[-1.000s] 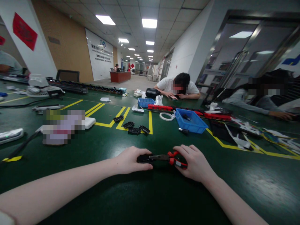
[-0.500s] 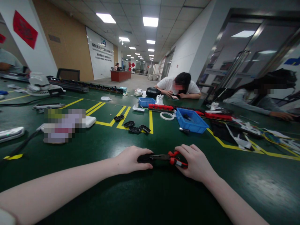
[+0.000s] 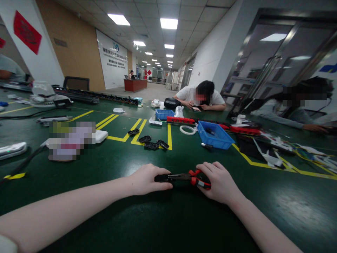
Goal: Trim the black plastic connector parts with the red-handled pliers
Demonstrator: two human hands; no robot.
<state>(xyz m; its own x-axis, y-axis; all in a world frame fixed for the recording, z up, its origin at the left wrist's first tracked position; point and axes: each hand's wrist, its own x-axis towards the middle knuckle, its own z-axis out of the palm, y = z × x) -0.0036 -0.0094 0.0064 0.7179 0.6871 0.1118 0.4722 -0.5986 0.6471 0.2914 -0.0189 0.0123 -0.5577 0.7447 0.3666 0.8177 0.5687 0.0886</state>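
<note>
Low over the green table, my left hand (image 3: 149,180) pinches a small black part (image 3: 161,178) between thumb and fingers. What kind of part it is does not show clearly, as the hand covers some of it. My right hand (image 3: 219,181) grips red-and-black long-nose pliers (image 3: 193,177) by the handles. The jaws point left and meet the right end of the black part. Beyond my hands several similar-looking black ridged pieces (image 3: 151,145) lie on the table.
A blue bin (image 3: 217,137) with a dark item inside stands ahead to the right, beside a white ring (image 3: 187,130). A smaller blue bin (image 3: 164,114) is farther back. A white box (image 3: 101,136) lies left. One person (image 3: 201,96) leans on the far side; another sits right.
Almost nothing differs. Both hands hold the same place, the pliers still at the black part, and the view has shifted very slightly.
</note>
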